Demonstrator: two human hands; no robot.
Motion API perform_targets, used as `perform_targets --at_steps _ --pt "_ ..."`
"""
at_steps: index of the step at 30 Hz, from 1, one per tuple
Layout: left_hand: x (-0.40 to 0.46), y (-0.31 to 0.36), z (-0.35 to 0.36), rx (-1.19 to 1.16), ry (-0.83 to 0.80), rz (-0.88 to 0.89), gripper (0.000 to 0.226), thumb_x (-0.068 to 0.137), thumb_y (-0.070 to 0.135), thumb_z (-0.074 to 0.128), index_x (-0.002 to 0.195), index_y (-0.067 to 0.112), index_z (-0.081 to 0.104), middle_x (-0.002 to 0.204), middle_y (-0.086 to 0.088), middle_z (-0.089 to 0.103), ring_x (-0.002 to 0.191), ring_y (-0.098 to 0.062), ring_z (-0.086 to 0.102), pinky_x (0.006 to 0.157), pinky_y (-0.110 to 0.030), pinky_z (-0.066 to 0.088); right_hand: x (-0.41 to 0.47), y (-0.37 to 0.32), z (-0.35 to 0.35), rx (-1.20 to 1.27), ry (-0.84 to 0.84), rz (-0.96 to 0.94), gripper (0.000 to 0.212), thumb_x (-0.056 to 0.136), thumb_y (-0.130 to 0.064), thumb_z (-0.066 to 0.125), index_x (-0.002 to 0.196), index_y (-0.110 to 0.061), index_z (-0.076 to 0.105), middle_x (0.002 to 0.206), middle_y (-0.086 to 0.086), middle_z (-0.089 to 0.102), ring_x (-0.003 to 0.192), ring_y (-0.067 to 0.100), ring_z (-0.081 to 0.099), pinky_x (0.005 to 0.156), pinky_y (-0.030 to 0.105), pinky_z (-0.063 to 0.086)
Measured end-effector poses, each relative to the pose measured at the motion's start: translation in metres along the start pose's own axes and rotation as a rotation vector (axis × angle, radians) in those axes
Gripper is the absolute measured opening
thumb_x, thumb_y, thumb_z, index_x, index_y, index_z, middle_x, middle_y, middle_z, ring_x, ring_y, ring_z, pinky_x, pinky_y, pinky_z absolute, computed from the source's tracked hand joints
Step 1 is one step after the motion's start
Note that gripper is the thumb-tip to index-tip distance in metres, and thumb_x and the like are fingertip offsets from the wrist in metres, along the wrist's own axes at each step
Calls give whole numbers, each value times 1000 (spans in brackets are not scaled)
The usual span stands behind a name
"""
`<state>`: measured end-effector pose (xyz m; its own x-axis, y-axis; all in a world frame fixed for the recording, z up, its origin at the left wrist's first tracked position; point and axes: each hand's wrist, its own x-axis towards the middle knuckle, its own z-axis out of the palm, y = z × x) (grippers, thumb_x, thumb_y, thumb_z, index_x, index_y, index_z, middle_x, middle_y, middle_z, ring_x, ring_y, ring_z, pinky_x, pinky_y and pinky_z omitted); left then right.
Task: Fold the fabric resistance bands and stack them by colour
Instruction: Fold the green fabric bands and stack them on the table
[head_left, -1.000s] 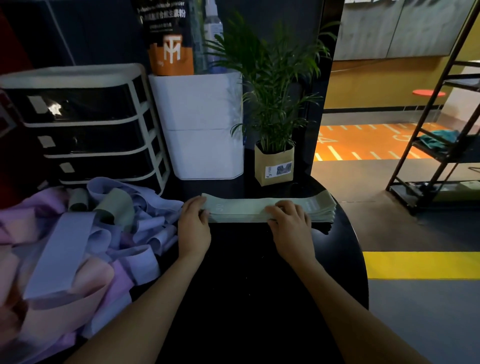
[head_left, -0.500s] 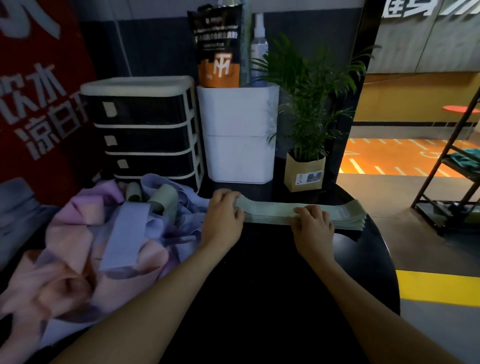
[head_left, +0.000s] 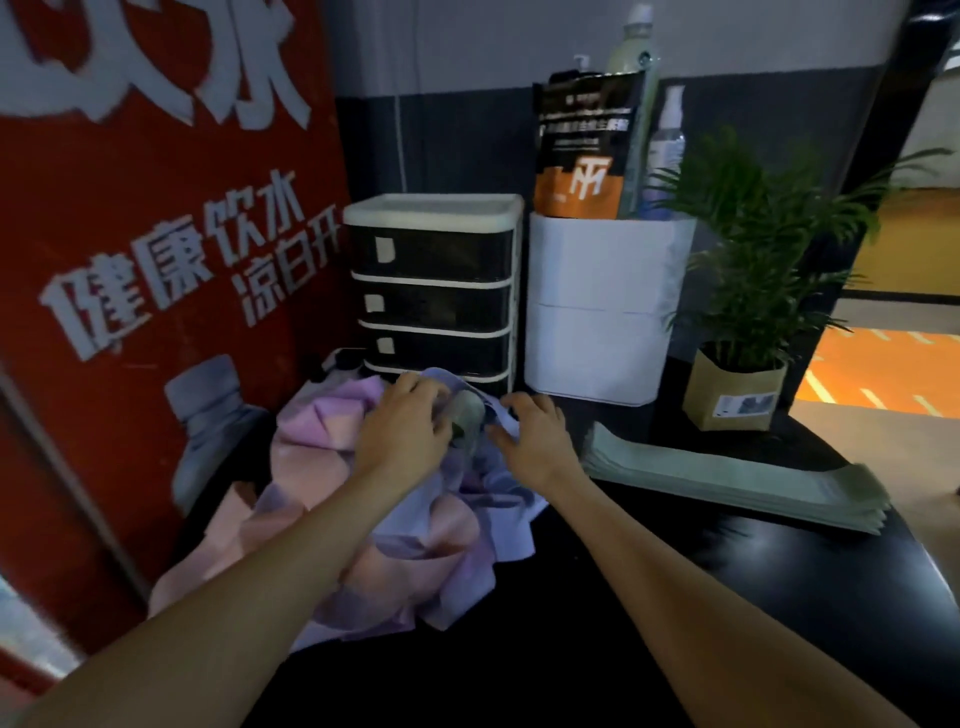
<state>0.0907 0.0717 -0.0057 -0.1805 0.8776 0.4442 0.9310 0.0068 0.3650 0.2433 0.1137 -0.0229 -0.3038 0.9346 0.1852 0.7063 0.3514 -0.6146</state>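
A loose pile of pink and lilac bands (head_left: 363, 519) lies on the left of the black table (head_left: 727, 597). A single green band (head_left: 467, 410) curls up at the pile's far end. My left hand (head_left: 405, 426) sits on the pile with fingers curled, thumb against the green band's left side, gripping it. My right hand (head_left: 535, 431) hovers just right of that band, fingers spread over a lilac band. A flat stack of folded green bands (head_left: 727, 478) lies to the right, apart from both hands.
Behind the pile stands a black-and-white drawer unit (head_left: 436, 291), with a white bin (head_left: 602, 312) and a potted plant (head_left: 737, 384) to its right. A red poster (head_left: 156, 260) closes off the left. The table edge drops away at the right.
Both hands left the folded green stack and moved left onto the loose pile, closing in on the green band. The view swung left as well.
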Motion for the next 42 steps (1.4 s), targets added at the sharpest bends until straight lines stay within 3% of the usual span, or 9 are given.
perform_targets --at_steps 7,11,14,20,25,28,34,38,42 --pt "-4 -37 -13 -85 5 -37 25 80 6 59 104 10 61 113 -10 53 104 -29 52 85 -39 44 24 -31 30 201 -17 106 48 89 -29 59 122 1 43 124 23 49 110 39 51 87 37 41" --pt "-7 -43 -11 -101 -11 -62 32 83 11 60 114 12 60 119 -9 53 104 -27 54 84 -36 44 27 -34 30 222 43 90 11 87 -12 56 88 -5 47 86 13 54 81 29 52 60 27 30" --pt "-4 -44 -11 -115 -14 -54 27 84 15 60 111 15 61 113 -3 53 98 -22 55 82 -33 45 32 -39 10 259 162 37 29 88 -6 54 67 -17 37 65 -1 42 70 22 43 50 23 30" --pt "5 -45 0 -272 -79 -12 5 78 31 51 77 29 47 80 3 52 79 -27 58 65 -33 42 38 -54 -48 364 380 -34 16 92 -11 52 101 2 54 84 7 52 77 26 50 63 25 36" --pt "2 -27 1 -256 -13 6 24 88 19 60 113 17 56 104 6 48 89 -9 49 70 -17 34 39 -50 -70 465 428 -59 5 91 -10 55 91 -10 50 74 -5 52 83 32 61 77 54 53" --pt "8 -19 7 -292 -37 14 32 86 16 63 116 12 57 114 -4 55 102 -21 55 81 -23 43 37 -45 -82 523 475 -86 5 92 -11 54 91 -13 50 78 -8 53 86 33 62 76 56 53" --pt "11 -7 15 -390 -78 -70 36 83 23 68 117 14 57 120 -4 53 104 -26 60 92 -42 49 27 -44 -109 657 474 -169 5 95 -6 48 99 -5 51 85 -7 53 89 26 59 75 42 57" --pt "14 17 10 -382 24 10 44 82 30 69 121 13 57 115 0 51 104 -17 56 90 -28 44 22 -42 -124 770 444 -193 4 96 -5 47 98 -5 49 87 -5 53 76 7 58 61 20 56" --pt "20 58 -3 -633 109 99 42 81 29 69 117 13 56 109 3 50 101 -10 54 87 -17 40 12 -33 -136 767 395 -178 7 96 -5 47 102 -5 50 100 5 55 81 8 59 61 19 56"
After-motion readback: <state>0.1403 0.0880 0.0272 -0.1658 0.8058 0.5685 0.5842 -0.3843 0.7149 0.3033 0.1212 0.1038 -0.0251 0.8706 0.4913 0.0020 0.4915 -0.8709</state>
